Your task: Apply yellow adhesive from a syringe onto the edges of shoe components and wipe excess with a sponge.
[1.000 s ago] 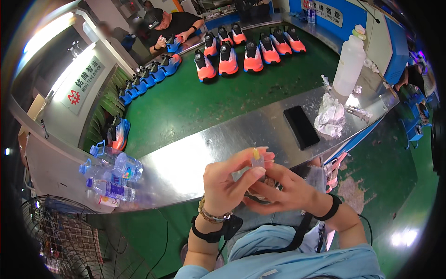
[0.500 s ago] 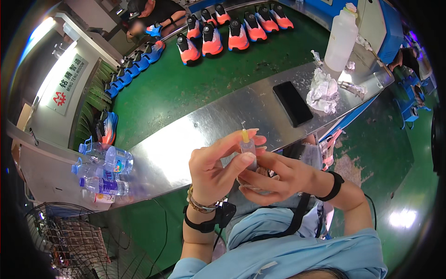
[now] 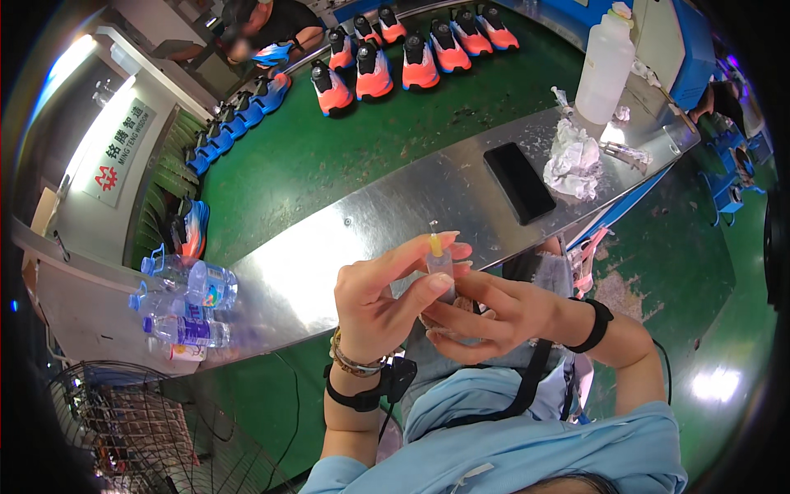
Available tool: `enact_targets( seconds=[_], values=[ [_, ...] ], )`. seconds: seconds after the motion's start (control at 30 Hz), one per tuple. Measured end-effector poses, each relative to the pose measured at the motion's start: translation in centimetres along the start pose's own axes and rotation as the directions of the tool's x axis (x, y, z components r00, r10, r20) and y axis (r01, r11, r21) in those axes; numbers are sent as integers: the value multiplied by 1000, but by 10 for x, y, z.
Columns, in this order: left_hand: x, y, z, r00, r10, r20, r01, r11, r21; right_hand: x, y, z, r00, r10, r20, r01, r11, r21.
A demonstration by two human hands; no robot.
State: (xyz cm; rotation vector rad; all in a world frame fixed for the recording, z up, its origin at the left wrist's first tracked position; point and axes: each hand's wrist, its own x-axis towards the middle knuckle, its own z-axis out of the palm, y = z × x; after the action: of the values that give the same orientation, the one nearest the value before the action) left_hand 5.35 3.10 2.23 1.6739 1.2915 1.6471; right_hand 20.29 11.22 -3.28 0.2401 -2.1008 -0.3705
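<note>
In front of my chest I hold a small syringe [image 3: 440, 265] upright, with a translucent barrel, a yellow needle hub and a short metal tip pointing up. My left hand [image 3: 385, 288] is closed round its upper part, with the index finger by the yellow hub and the thumb against the barrel. From the right, my right hand [image 3: 485, 313] grips the lower part with bent fingers, touching my left fingertips. The bottom end of the syringe is hidden by my fingers.
On the metal ledge [image 3: 395, 214] lie a black phone [image 3: 519, 183] and crumpled white tissue [image 3: 573, 160] beside a large white bottle [image 3: 605, 74]. Water bottles [image 3: 189, 329] stand left. Orange sneakers [image 3: 373, 70] and blue shoes [image 3: 239, 123] line the green conveyor. A wire fan guard [image 3: 140, 420] is lower left.
My hands and the syringe have barely moved. Across the conveyor, a co-worker leans in differently and the blue shoe in their hands has shifted slightly.
</note>
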Motion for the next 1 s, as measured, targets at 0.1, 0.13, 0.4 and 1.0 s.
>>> enact_targets(
  seconds=[0.1, 0.13, 0.4, 1.0],
  values=[
    [0, -2, 1, 1000, 3, -21, -3, 1000, 14, 0, 1, -1, 997, 25, 77, -28, 999, 38],
    [0, -2, 1, 1000, -2, -31, 3, 1000, 21, 0, 1, -2, 997, 28, 77, -30, 999, 36],
    [-1, 1, -7, 990, 50, 133, -60, 995, 75, -3, 11, 9, 999, -3, 48, 0, 997, 72],
    [6, 4, -2, 977, 135, 163, -142, 989, 31, -9, -6, 16, 994, 109, -23, -109, 994, 13]
  ],
)
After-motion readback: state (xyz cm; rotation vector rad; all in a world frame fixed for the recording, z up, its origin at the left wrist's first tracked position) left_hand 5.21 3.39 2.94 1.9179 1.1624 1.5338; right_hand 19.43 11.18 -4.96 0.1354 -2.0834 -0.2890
